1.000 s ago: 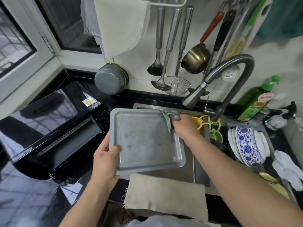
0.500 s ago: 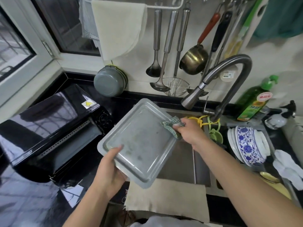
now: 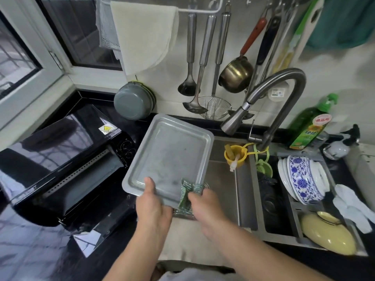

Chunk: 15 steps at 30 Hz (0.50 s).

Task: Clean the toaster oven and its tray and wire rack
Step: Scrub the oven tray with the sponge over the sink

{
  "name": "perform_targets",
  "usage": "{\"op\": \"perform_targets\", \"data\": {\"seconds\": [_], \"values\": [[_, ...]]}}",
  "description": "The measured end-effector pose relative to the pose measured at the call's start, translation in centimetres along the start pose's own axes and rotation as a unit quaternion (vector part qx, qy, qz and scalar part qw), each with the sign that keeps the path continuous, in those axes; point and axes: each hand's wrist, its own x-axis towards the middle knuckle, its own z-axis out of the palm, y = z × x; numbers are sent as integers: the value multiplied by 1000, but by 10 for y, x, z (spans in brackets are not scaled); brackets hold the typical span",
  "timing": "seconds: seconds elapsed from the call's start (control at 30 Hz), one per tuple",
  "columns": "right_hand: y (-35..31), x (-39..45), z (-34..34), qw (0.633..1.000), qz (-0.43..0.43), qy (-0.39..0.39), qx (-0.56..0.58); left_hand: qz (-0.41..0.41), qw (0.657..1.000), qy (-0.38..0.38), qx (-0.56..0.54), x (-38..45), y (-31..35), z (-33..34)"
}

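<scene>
We stand at a black table (image 3: 36,252) in a kitchen corner, with a steel sink (image 3: 225,191) ahead of us and ladles, a strainer and a small brass pot hanging on the wall behind it. The black toaster oven (image 3: 60,159) sits on the table to our left, just beside the sink. Over the sink we hold the metal tray (image 3: 170,155), tilted with its inner face toward us. Our left hand (image 3: 152,207) grips its near edge, thumb (image 3: 149,185) on the inside, the other fingers hidden beneath. Our right hand (image 3: 205,205) is closed around a green scouring cloth (image 3: 187,192), pressing it against the tray's near right corner. The curved faucet (image 3: 263,104) arches above the sink's right side, a green dish soap bottle (image 3: 310,122) behind it and a blue-and-white bowl (image 3: 304,177) stacked among the plates to the right.
</scene>
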Motion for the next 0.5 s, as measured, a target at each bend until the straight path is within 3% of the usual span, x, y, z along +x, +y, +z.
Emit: {"op": "perform_targets", "data": {"seconds": [0.2,0.33,0.5], "values": [[-74,62,-41,996,-21,80,33,-5,1000,-28,14,-9,0,-28],[-68,54,-39,992,-35,114,45,11,999,-36,14,-17,-6,-26],[14,-19,2,997,20,-16,67,5,1000,-8,-22,-12,-5,-11]]}}
